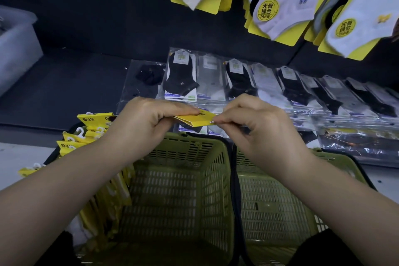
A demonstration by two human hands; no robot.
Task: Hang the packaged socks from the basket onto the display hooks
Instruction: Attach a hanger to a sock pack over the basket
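Currently, in the pick-up step, fingers of the left hand (142,121) and right hand (257,123) pinch the sock package (194,120) above the basket (179,157). Next, likely: raise it to the hung packs (280,13) at 1 o'clock.

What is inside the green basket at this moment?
Yellow sock packs stand along the left wall of the basket; the mesh floor in view is bare. The left forearm covers some packs, so their number cannot be told.

Hanging sock packs (280,13) cut off at top; grey bin (15,49) blurred.
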